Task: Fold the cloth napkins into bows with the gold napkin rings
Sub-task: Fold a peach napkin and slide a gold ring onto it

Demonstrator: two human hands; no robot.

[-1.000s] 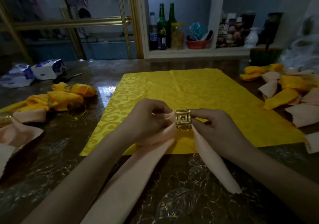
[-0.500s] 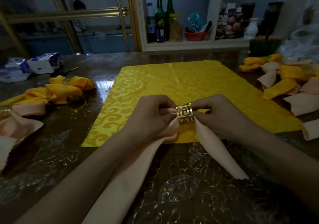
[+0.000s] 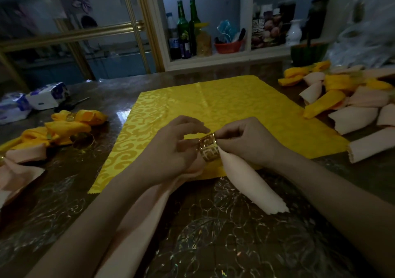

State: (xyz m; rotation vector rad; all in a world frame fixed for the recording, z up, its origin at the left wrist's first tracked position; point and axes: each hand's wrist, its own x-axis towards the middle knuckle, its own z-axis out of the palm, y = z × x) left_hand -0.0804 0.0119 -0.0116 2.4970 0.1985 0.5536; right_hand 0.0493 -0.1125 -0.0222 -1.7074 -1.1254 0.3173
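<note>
A peach cloth napkin (image 3: 250,183) passes through a gold napkin ring (image 3: 210,150) with a cut-out key pattern, held just above the table. My left hand (image 3: 171,151) pinches the napkin on the ring's left side. My right hand (image 3: 248,143) grips the ring's right edge with fingertips. One peach tail hangs toward the lower right; the other runs down under my left forearm. A flat yellow patterned napkin (image 3: 213,110) lies spread behind both hands.
Finished yellow bows (image 3: 70,125) and a loose gold ring (image 3: 83,141) lie at the left, with peach cloth (image 3: 19,170) nearer. Folded yellow and peach napkins (image 3: 350,102) pile up at the right. Tissue packs (image 3: 32,102) sit far left; bottles (image 3: 186,29) stand on the back shelf.
Both hands have lifted the ring and napkin slightly and tilted the ring. The right peach tail has been drawn shorter and puffs out more beside the ring.
</note>
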